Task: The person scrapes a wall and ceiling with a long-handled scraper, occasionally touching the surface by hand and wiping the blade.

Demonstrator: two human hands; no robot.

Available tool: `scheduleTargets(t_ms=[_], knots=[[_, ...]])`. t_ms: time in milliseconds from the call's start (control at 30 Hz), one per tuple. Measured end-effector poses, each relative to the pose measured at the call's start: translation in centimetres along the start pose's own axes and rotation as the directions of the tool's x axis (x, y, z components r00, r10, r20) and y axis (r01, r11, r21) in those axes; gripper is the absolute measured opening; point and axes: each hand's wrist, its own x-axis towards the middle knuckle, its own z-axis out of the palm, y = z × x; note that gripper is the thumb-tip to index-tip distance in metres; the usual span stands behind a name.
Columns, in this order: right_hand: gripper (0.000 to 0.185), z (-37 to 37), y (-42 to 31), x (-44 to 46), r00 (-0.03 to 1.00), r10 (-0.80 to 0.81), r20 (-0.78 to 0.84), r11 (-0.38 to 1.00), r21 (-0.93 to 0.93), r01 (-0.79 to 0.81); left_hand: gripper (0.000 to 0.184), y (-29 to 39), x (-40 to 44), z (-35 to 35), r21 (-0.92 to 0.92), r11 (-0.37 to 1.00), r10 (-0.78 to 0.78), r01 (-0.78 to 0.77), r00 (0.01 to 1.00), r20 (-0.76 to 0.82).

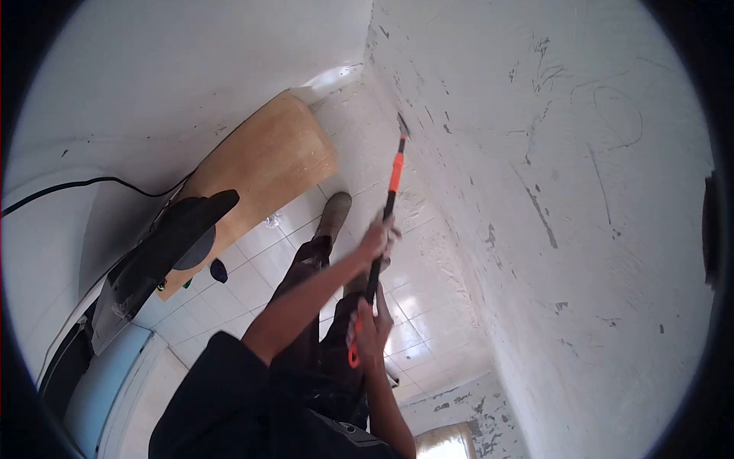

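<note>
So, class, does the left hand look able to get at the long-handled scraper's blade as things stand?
Probably not without shifting: the left hand grips the black shaft, and the orange section lies between it and the blade. Nothing else appears to block the way.

The light is soft; glare streaks the floor tiles [409,306]; edges bow — the corners fall black.

Free rm over floor [420,245] btwn tabletop [264,161] & R wall [581,214], scraper pole [395,174] partly blocking.
</note>
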Motion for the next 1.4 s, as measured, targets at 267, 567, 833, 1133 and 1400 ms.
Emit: scheduleTargets(t_ms=[267, 567, 833, 1133, 1400], knots=[[0.057, -3.1, -2.1, 3.5, 0.997, -0.07, -0.035, 0.979, -0.194, 0.062, 0.038, -3.8, 0.4, 2.8, 0.005, 1.0, -0.015, 0.016, 0.976, -0.219], [0.058, -0.9, 0.4, 10.3, 0.997, -0.07, -0.013, 0.991, -0.115, 0.068, 0.021, -2.6, 6.1, -1.5, 0.152, 0.988, 0.055, -0.026, 0.98, -0.193], [0.062, -8.0, -0.7, -13.2, 0.995, 0.006, -0.098, 0.991, -0.131, -0.019, 0.064, -6.2, -17.0, 11.1, -0.049, 0.999, 0.015, -0.021, 0.992, -0.125], [0.06, -4.9, -3.7, -0.6, 1.0, -0.013, -0.006, 0.991, -0.136, 0.012, 0.047, -0.8, -4.7, 6.1, 0.077, 0.996, -0.03, 0.045, 0.983, -0.184], [0.067, -7.8, -8.9, -19.4, 0.995, 0.091, -0.04, 0.993, -0.075, -0.094, 0.073, 0.1, -22.3, 14.7, 0.0, 1.0, -0.007, 0.007, 1.0, -0.029]])
